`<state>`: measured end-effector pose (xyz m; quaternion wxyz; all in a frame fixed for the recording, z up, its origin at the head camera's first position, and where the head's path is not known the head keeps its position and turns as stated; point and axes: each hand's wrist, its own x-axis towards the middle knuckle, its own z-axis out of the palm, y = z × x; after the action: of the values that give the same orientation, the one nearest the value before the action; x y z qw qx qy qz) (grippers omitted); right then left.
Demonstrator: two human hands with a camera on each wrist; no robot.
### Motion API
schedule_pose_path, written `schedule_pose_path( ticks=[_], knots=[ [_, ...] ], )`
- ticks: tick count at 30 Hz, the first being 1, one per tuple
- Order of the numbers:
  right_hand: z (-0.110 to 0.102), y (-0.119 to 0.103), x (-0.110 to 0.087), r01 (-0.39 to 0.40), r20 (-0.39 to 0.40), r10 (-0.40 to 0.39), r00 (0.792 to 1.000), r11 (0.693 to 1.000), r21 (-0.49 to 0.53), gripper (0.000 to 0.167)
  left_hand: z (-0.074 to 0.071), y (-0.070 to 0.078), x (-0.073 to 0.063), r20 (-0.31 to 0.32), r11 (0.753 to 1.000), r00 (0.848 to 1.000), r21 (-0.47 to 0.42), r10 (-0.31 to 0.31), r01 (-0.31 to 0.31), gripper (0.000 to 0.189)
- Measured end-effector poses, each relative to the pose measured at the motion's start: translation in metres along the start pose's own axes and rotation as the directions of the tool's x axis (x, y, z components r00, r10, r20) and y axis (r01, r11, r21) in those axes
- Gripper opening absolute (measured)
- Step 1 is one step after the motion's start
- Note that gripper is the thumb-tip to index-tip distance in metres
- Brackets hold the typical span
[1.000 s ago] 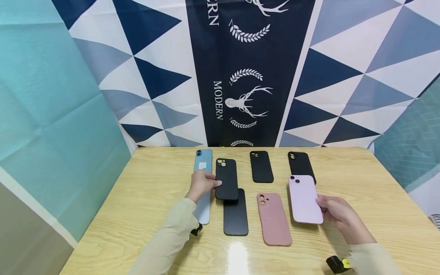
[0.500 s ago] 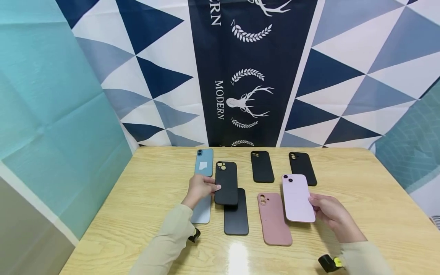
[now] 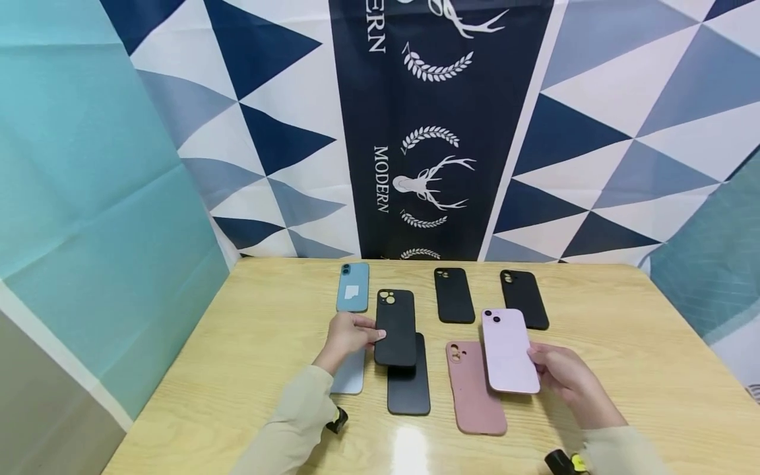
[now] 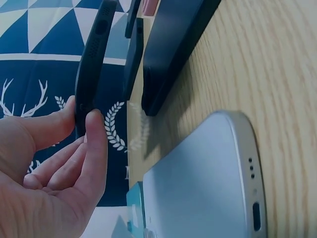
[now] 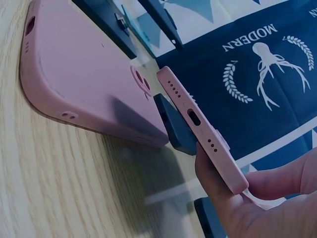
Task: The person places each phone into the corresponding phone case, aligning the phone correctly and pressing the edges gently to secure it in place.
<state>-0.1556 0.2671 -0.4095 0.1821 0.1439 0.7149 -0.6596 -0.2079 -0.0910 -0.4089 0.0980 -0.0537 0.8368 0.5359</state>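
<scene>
My left hand [image 3: 347,338] pinches the left edge of a black phone case [image 3: 395,326] with a camera cutout. The case is raised over a flat black phone-shaped piece [image 3: 410,396], whose upper end it hides. Under my left forearm and hand lies a blue phone [image 3: 353,290] with a white patch, its bottom end near in the left wrist view. My right hand [image 3: 561,379] grips the right edge of a pale pink phone [image 3: 510,349], tilted above the table. A dusky pink phone case [image 3: 475,406] lies beneath it, partly covered; in the right wrist view the two are apart.
Two more black phone cases, one at the middle [image 3: 454,295] and one at the right [image 3: 525,299], lie toward the back of the wooden table [image 3: 267,316]. Behind the table hangs a patterned cloth [image 3: 285,132]. Black wrist cameras stick out under both sleeves.
My right hand has brought the pale pink phone leftward, over the dusky pink case. My left hand and the black case have come slightly nearer. The view has tipped up a little.
</scene>
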Motion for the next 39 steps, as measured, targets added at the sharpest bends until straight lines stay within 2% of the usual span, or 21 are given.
schedule_pose_path(
  ticks=[4, 9, 18, 28, 35, 39],
  knots=[
    [0.006, 0.003, 0.001, 0.002, 0.003, -0.002, 1.000, 1.000, -0.004, 0.053, 0.001, -0.004, -0.005, 0.002, 1.000, 1.000, -0.019, 0.008, -0.008, 0.030],
    [0.003, 0.003, -0.001, 0.003, -0.009, -0.003, 1.000, 1.000, 0.012, 0.053, 0.005, 0.001, -0.003, 0.024, 0.999, 0.999, -0.030, 0.027, -0.026, 0.031],
    [0.002, 0.005, -0.003, 0.019, -0.013, -0.019, 1.000, 1.000, 0.017, 0.052, 0.010, 0.007, -0.003, 0.044, 0.999, 0.999, -0.036, 0.004, -0.002, 0.031],
    [0.004, 0.004, -0.004, 0.025, 0.000, -0.025, 1.000, 1.000, 0.003, 0.053, 0.015, 0.009, -0.004, 0.077, 0.997, 0.997, -0.079, 0.019, -0.013, 0.032],
    [0.008, 0.003, -0.003, 0.049, 0.050, -0.051, 0.997, 0.998, 0.049, 0.053, 0.014, 0.011, -0.005, 0.079, 0.997, 0.996, -0.079, 0.030, -0.024, 0.032],
    [0.008, 0.003, -0.004, 0.040, 0.038, -0.041, 0.998, 0.999, 0.023, 0.054, 0.015, 0.012, -0.006, 0.086, 0.996, 0.996, -0.082, 0.032, -0.025, 0.031]
  ],
)
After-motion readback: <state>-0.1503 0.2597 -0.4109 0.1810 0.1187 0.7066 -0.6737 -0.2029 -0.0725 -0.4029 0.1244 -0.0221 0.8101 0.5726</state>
